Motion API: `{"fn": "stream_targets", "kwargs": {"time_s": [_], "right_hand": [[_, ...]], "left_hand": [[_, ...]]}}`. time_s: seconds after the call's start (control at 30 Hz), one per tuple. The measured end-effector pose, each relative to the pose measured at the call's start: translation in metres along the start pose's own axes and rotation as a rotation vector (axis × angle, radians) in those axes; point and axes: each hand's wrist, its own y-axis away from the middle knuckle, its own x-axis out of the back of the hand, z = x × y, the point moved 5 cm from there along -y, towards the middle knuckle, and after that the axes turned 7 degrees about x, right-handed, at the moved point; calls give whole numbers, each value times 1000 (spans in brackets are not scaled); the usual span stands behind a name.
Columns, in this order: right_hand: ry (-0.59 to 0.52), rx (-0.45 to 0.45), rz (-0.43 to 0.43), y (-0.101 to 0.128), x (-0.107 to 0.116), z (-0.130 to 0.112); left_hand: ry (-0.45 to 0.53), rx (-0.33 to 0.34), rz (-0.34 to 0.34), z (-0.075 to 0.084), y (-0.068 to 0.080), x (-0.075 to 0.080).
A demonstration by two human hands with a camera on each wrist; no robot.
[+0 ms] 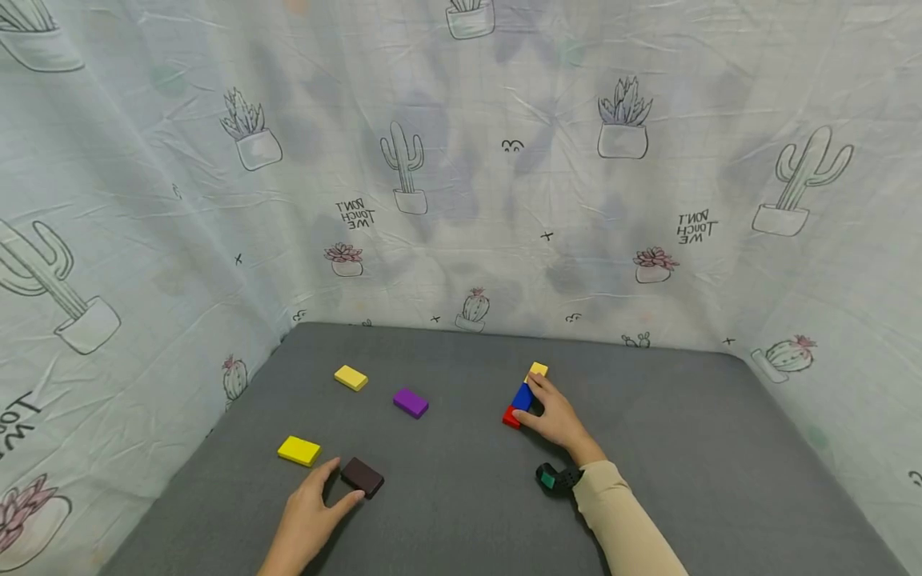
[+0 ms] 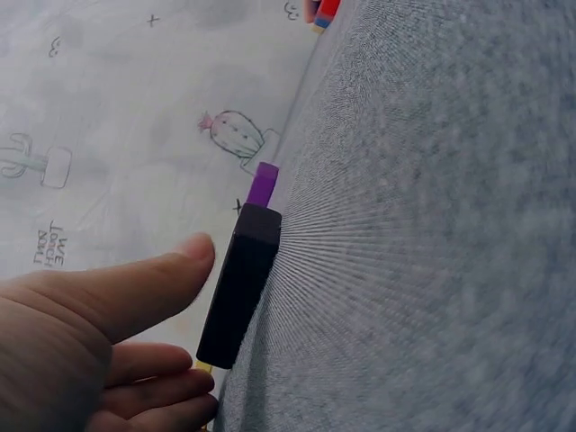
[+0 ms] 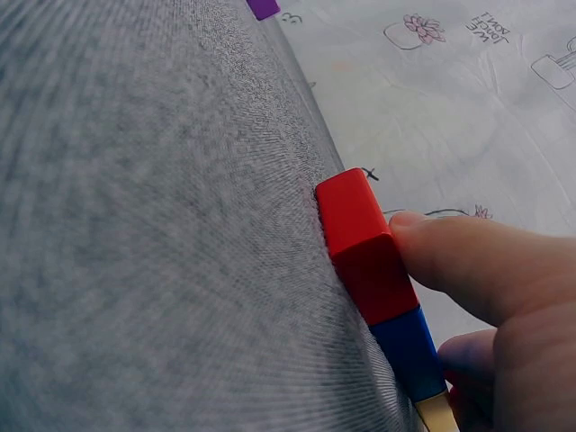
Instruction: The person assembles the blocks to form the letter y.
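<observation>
We see the left hand low on the grey surface, its thumb and forefinger spread apart on either side of a dark brown block; the wrist view shows the thumb just beside the block's near face, and we cannot tell whether it touches. The right hand lies against a row of three blocks: a red block, a blue block and a small yellow block, set end to end. Its thumb presses the red one, and its fingers curl along the row. A purple block and two yellow blocks lie apart to the left.
</observation>
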Motion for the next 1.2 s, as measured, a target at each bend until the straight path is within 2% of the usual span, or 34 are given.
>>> {"fn": "stream_targets", "kwargs": {"time_s": [0.37,0.7,0.93,1.2], "right_hand": [[5,12,5,-1,0,0],[0,19,27,0,1,0],[1,31,31,0,0,1],[-8,28,23,0,0,-1]], "left_hand": [[-21,-47,6,1,-3,-5],[-44,-10,12,2,-4,-8],[-36,-11,40,2,-4,-9],[-40,-3,37,4,-3,-11]]}}
